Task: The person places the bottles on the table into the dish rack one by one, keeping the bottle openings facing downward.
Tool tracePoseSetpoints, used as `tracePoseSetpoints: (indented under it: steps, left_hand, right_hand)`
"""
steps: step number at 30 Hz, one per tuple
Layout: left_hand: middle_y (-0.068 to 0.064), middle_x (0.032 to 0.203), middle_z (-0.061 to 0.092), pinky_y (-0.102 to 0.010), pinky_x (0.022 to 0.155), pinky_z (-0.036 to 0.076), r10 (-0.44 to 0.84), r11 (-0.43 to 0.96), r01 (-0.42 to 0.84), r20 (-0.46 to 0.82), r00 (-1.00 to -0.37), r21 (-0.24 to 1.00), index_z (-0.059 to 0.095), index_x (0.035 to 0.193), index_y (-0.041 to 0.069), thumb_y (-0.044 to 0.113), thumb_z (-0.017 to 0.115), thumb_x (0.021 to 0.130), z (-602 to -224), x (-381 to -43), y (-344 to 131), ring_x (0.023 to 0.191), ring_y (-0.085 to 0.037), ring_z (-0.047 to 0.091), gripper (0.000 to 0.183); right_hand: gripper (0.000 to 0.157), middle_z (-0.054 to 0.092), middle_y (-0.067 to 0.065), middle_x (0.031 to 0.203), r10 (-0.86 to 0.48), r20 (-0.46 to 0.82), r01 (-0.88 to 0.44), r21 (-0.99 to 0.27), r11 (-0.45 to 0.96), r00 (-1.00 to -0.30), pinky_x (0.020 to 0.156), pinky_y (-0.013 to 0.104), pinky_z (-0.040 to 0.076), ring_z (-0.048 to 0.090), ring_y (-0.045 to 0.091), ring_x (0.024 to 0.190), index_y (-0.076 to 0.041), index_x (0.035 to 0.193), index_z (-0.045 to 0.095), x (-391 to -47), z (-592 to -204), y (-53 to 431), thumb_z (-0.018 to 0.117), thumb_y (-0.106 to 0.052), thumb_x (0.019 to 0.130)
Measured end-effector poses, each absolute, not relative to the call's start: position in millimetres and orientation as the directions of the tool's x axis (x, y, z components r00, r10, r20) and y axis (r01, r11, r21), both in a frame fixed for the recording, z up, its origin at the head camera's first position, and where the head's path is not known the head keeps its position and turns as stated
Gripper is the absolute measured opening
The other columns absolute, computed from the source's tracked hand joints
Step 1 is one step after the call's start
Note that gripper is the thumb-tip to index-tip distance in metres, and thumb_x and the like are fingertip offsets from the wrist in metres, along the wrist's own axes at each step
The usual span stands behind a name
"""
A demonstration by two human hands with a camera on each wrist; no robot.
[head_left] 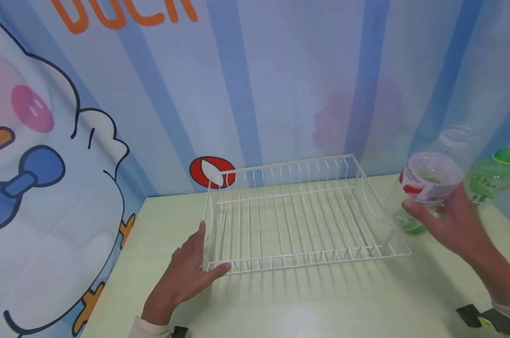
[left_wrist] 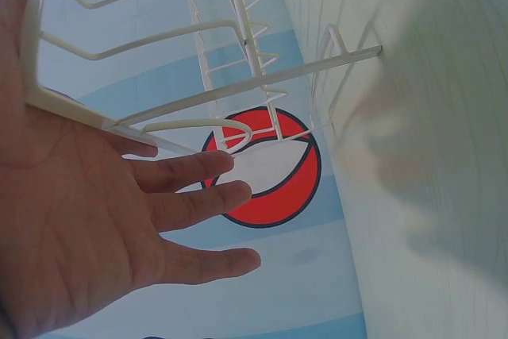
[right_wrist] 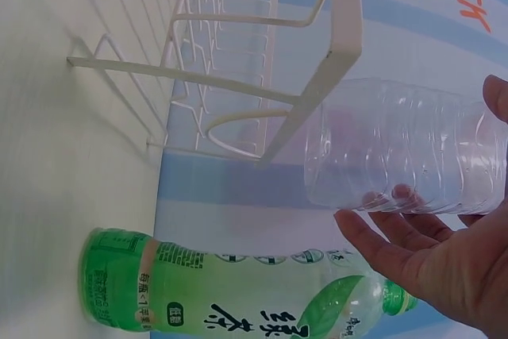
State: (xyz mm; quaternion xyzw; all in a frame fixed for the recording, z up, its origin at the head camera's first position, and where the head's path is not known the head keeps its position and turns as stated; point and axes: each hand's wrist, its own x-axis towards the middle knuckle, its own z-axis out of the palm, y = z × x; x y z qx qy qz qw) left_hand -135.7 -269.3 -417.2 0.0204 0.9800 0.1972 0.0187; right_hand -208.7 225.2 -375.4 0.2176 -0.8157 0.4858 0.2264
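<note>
My right hand (head_left: pixel 459 223) grips a clear plastic bottle (head_left: pixel 425 185) with a pink-and-white label, lifted above the table. In the right wrist view, thumb and fingers lie on opposite sides of this bottle (right_wrist: pixel 397 148). A white wire dish rack (head_left: pixel 294 267) stands mid-table. At its left end is my left hand (head_left: pixel 189 274), its thumb over the front rim. The left wrist view shows the palm against the rack's frame (left_wrist: pixel 75 113) and the fingers stretched straight past it. Behind my right hand stands a green tea bottle (head_left: pixel 489 180), partly hidden.
The pale table (head_left: pixel 288 305) backs onto a blue striped cloth (head_left: pixel 280 84) with cartoon ducks. A dark strap piece (head_left: pixel 497 319) shows at the right wrist. The green tea bottle (right_wrist: pixel 230 287) stands upright near the rack's right end.
</note>
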Motion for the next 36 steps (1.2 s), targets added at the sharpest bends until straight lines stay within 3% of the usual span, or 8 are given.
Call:
tracePoseSetpoints:
  steps: [24, 36]
  left_hand:
    - [-0.018, 0.160, 0.027, -0.068, 0.109, 0.027, 0.042, 0.921, 0.021, -0.045, -0.998, 0.389, 0.004, 0.160, 0.007, 0.070, 0.063, 0.082, -415, -133, -273, 0.142, -0.039, 0.033, 0.116]
    - [-0.018, 0.160, 0.027, -0.067, 0.109, 0.028, 0.056, 0.920, 0.036, -0.041, -0.998, 0.390, 0.005, 0.160, 0.006, 0.071, 0.061, 0.082, -415, -136, -269, 0.142, -0.039, 0.034, 0.116]
  right_hand:
    - [0.078, 0.053, -0.009, 0.120, -0.137, 0.503, -0.505, -0.733, 0.456, -0.854, 0.077, 0.007, 0.046, 0.056, 0.003, 0.103, -0.016, 0.149, 0.036, -215, -374, 204, 0.075, 0.000, 0.084]
    - [0.077, 0.054, -0.008, 0.122, -0.148, 0.518, -0.527, -0.736, 0.425, -0.842, 0.078, 0.009, 0.048, 0.057, 0.005, 0.104, -0.015, 0.148, 0.038, -216, -375, 199, 0.075, 0.002, 0.083]
